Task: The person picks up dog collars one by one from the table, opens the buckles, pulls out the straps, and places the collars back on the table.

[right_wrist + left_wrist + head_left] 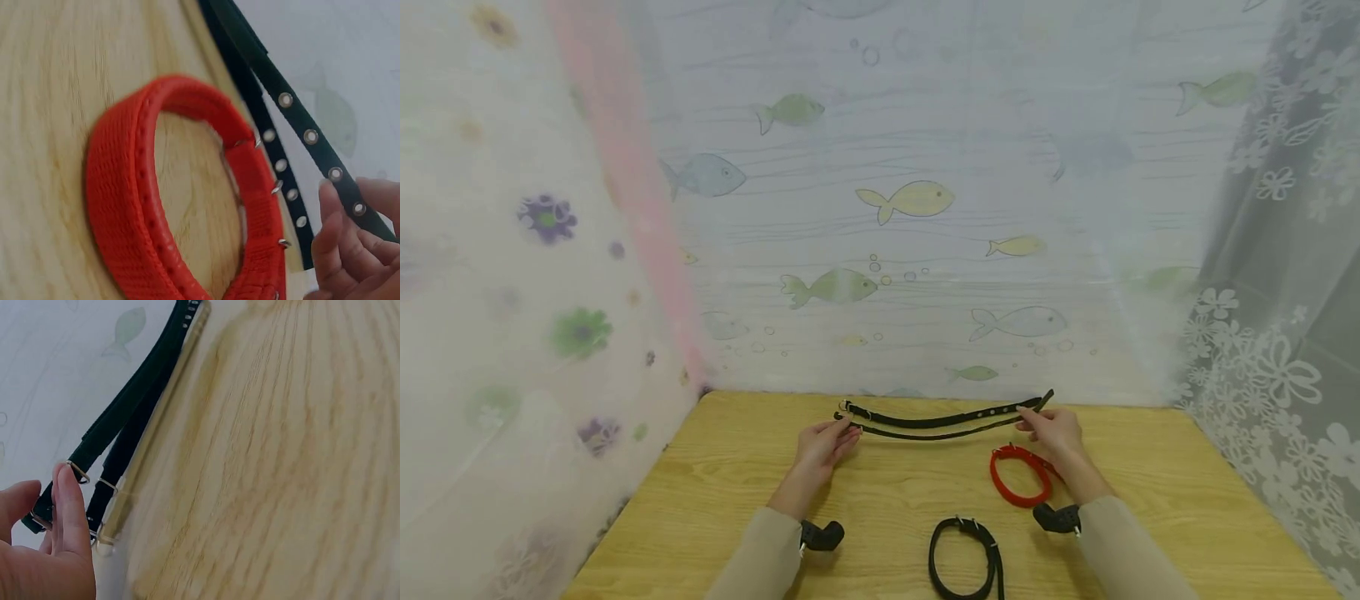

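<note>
A dark green collar (298,117) is stretched open between my hands, sagging slightly in the middle. My left hand (820,450) pinches its buckle end between thumb and fingers, by the metal buckle and ring. At the eyelet end, my right hand (1060,437) pinches the strap, whose tip sticks out past the fingers. Behind it a black collar (119,456) lies straight along the table's back edge, its eyelets toward the right. Close to the right hand stands a red collar (119,175), closed into a ring, with a padded inner side.
Nearer me on the wooden table (737,500), another black collar (991,546) lies coiled into a ring, its tail toward the front edge. A fish-patterned curtain (910,200) hangs right behind the table; a flowered one (550,350) hangs on the left.
</note>
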Available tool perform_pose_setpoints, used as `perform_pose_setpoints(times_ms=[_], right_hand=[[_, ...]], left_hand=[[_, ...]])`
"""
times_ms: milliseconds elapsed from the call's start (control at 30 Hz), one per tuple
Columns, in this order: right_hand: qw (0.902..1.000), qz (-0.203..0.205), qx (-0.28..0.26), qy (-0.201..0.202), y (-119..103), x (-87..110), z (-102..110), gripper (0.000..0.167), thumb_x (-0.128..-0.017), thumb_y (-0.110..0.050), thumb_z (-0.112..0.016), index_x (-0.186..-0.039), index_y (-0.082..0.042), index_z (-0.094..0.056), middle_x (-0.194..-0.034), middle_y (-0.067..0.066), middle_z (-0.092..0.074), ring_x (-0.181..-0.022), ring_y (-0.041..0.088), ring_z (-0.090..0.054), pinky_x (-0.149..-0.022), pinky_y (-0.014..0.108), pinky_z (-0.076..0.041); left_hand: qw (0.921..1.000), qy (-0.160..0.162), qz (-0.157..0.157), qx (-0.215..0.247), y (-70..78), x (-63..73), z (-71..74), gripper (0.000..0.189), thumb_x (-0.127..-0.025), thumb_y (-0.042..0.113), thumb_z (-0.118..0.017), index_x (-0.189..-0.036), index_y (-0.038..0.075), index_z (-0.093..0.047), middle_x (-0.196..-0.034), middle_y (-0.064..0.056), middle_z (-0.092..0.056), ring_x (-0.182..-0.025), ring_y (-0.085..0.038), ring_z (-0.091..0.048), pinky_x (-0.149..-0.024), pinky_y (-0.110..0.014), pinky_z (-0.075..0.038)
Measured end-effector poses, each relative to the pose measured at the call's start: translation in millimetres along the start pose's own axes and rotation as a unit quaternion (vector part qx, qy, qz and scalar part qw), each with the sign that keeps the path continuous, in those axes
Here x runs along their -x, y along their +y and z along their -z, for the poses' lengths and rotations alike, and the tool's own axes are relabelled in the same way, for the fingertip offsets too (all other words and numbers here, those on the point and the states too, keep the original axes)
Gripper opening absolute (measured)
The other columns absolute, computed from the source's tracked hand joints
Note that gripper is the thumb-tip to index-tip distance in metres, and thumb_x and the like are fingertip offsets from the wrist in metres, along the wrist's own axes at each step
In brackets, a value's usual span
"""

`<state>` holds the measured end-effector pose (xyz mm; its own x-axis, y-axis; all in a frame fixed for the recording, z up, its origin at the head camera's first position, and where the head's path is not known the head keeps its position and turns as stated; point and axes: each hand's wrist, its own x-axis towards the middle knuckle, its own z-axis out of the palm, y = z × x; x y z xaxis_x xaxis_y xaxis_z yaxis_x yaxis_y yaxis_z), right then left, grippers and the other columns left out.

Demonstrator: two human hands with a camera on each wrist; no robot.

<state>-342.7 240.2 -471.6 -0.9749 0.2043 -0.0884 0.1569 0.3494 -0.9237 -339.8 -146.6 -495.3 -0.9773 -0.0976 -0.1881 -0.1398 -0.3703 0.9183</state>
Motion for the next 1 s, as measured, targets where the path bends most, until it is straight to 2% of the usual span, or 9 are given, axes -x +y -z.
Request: perform_pose_setpoints(times_ms=[133,233,333,467,600,700,833,1000], right_hand=[[0.9997,-0.011,0.022,0.004,2,-9.0,-3,0.043,-0.103,-0.032,-0.062,-0.103,0.009,-0.075,-0.083,0.008,-0.078,-0.085,0.020,-0.057,-0.071,0.032,-0.042],[0.9992,-0.024,0.033,0.002,5,-15.8,-5,0.040,-0.102,-0.031,-0.063,-0.094,0.006,-0.076,-0.073,0.003,-0.075,-0.072,0.014,-0.051,-0.059,0.027,-0.038],[0.9984,-0.029,0.048,-0.006,7,-21.5,-7,0.039,-0.100,-0.029,-0.064,-0.084,0.004,-0.075,-0.066,0.001,-0.071,-0.059,0.012,-0.050,-0.054,0.025,-0.040],[0.9956,-0.028,0.088,-0.013,7,-27.2,-8,0.039,-0.099,-0.028,-0.064,-0.077,0.003,-0.073,-0.063,0.003,-0.067,-0.056,0.013,-0.059,-0.055,0.025,-0.048],[0.9854,-0.023,0.168,-0.020,6,-29.6,-9,0.039,-0.100,-0.033,-0.060,-0.077,-0.001,-0.062,-0.065,0.005,-0.057,-0.063,0.019,-0.054,-0.058,0.029,-0.045],[0.9783,-0.021,0.205,-0.024,6,-30.6,-8,0.038,-0.101,-0.035,-0.058,-0.079,-0.004,-0.054,-0.068,0.007,-0.051,-0.065,0.023,-0.051,-0.059,0.032,-0.042],[0.9805,-0.006,0.194,-0.031,5,-29.8,-7,0.038,-0.102,-0.032,-0.058,-0.078,-0.002,-0.059,-0.070,0.008,-0.058,-0.066,0.022,-0.052,-0.060,0.030,-0.043],[0.9867,0.008,0.152,-0.057,8,-22.4,-2,0.042,-0.104,-0.028,-0.059,-0.073,-0.001,-0.068,-0.064,0.004,-0.062,-0.059,0.016,-0.053,-0.056,0.028,-0.045]], left_hand=[[0.9999,0.005,0.005,-0.010,-2.4,-6.6,-1.3,0.044,-0.104,0.004,-0.059,-0.138,-0.021,-0.047,-0.092,-0.014,-0.072,-0.087,-0.020,-0.075,-0.089,-0.034,-0.058],[0.9996,0.018,0.011,-0.016,-3.5,-12.5,-2.8,0.043,-0.103,0.004,-0.061,-0.136,-0.021,-0.050,-0.087,-0.014,-0.073,-0.083,-0.020,-0.076,-0.087,-0.035,-0.059],[0.9989,0.031,0.012,-0.032,-4.7,-17.8,-3.9,0.043,-0.102,0.005,-0.062,-0.134,-0.022,-0.051,-0.086,-0.015,-0.072,-0.079,-0.020,-0.076,-0.084,-0.034,-0.060],[0.9965,0.054,0.010,-0.063,-5.8,-24.2,-6.5,0.043,-0.102,0.004,-0.063,-0.133,-0.023,-0.050,-0.088,-0.022,-0.072,-0.076,-0.022,-0.076,-0.078,-0.032,-0.061],[0.9939,0.073,0.001,-0.083,-6.1,-26.2,-10.0,0.044,-0.100,0.001,-0.064,-0.133,-0.024,-0.048,-0.091,-0.028,-0.072,-0.072,-0.024,-0.076,-0.075,-0.033,-0.061],[0.9917,0.085,-0.008,-0.096,-5.6,-25.6,-13.0,0.041,-0.100,0.001,-0.065,-0.130,-0.022,-0.050,-0.089,-0.028,-0.072,-0.070,-0.024,-0.076,-0.073,-0.034,-0.062],[0.9897,0.092,-0.019,-0.108,-5.1,-23.9,-13.9,0.036,-0.099,0.001,-0.066,-0.126,-0.018,-0.053,-0.089,-0.027,-0.072,-0.071,-0.025,-0.076,-0.071,-0.034,-0.062],[0.9885,0.079,-0.019,-0.127,-4.2,-20.5,-9.6,0.047,-0.099,0.004,-0.067,-0.135,-0.016,-0.047,-0.095,-0.027,-0.072,-0.075,-0.025,-0.076,-0.073,-0.034,-0.062]])
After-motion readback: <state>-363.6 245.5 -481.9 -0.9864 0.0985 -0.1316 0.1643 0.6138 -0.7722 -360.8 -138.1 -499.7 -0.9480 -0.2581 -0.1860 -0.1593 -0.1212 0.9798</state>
